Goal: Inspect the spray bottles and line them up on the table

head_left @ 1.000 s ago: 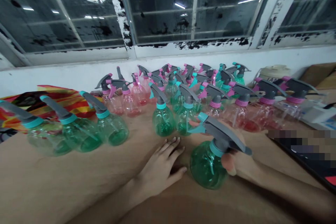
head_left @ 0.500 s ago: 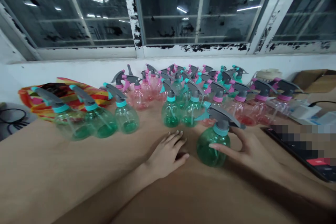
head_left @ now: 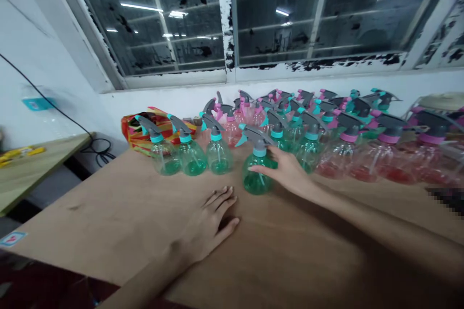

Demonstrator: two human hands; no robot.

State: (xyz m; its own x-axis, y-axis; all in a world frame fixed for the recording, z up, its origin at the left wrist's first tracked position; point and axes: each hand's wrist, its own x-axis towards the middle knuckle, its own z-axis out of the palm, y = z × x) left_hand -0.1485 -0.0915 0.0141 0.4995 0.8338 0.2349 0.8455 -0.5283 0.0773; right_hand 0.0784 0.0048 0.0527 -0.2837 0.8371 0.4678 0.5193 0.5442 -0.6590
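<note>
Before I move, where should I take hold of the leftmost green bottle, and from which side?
Probably the round body of that bottle, just below its collar, from the front left: it stands upright, with a neighbour close on its right and the bag behind; its trigger juts left above.

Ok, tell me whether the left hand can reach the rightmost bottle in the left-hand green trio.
Probably yes: the left hand looks free, and nothing stands between it and that green bottle.
</note>
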